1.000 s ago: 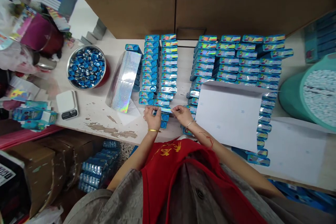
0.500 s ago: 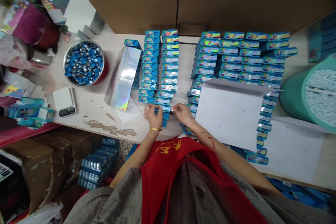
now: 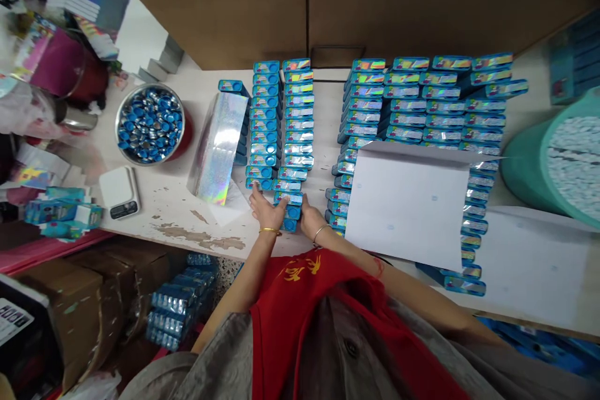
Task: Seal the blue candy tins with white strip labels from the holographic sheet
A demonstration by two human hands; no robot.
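A blue box (image 3: 287, 198) with a shiny silver strip on its upper edge stands between my hands, at the near end of a row. My left hand (image 3: 269, 209) has its thumb against the box's left side, while its fingers are spread toward the neighbouring row of blue boxes (image 3: 264, 137) with round recesses. My right hand (image 3: 312, 219) presses in from the right, thumb up along the side and the other fingers partly hidden. Just nearer to me are blue boxes (image 3: 290, 212) with bare round recesses. Beyond it runs the row with silver strips (image 3: 299, 125).
To the left are a holographic sheet (image 3: 218, 150), a metal bowl (image 3: 150, 125) of blue-and-silver caps and a white scale (image 3: 119, 190). More box rows (image 3: 405, 106) stand on the right, partly under a white sheet (image 3: 407, 200). A green bucket (image 3: 553, 162) and large cartons (image 3: 253, 12) border the table.
My right hand has moved down and left from its pinch above the row to the box's side. The left fingers have spread, with the thumb now at the box.
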